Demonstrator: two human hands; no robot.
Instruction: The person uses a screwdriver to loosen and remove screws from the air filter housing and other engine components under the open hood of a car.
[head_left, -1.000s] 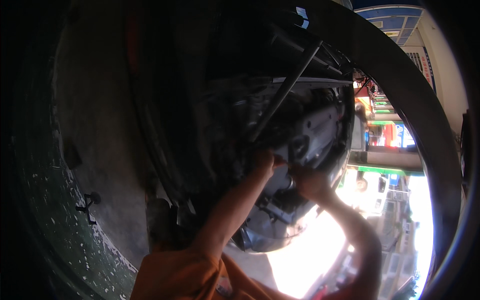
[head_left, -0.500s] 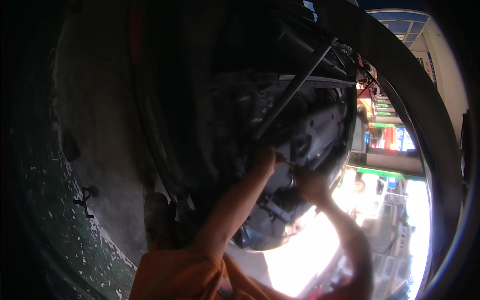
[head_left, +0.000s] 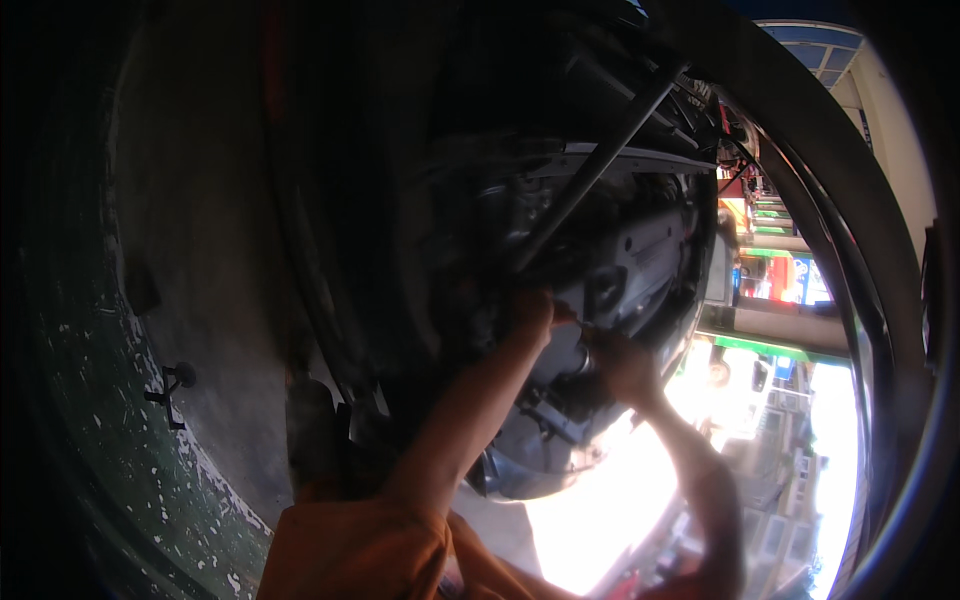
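Observation:
Both hands are close together over a car's engine [head_left: 640, 265] in its dim bay. My left hand [head_left: 537, 310] is bent at the wrist, its fingers closed and pointing right toward the other hand. From the right, my right hand [head_left: 622, 365] reaches in with its fingers curled closed. Something small may sit between the fingertips, but shadow and blur hide what it is. Just below and between the hands is a dark round part [head_left: 572, 360]. The grey engine cover [head_left: 635, 250] lies beyond them.
A prop rod [head_left: 605, 150] slants up from near my left hand to the raised hood [head_left: 830, 170], which arches over the right side. Dark bodywork edges the bay at left. Past it are concrete floor and a worn green strip [head_left: 180, 500]. Strong sunlight glares at lower right.
The view has shifted slightly, with the rod and hood appearing a little to the right. Both hands stay together at almost the same spot over the engine, with only small finger movement.

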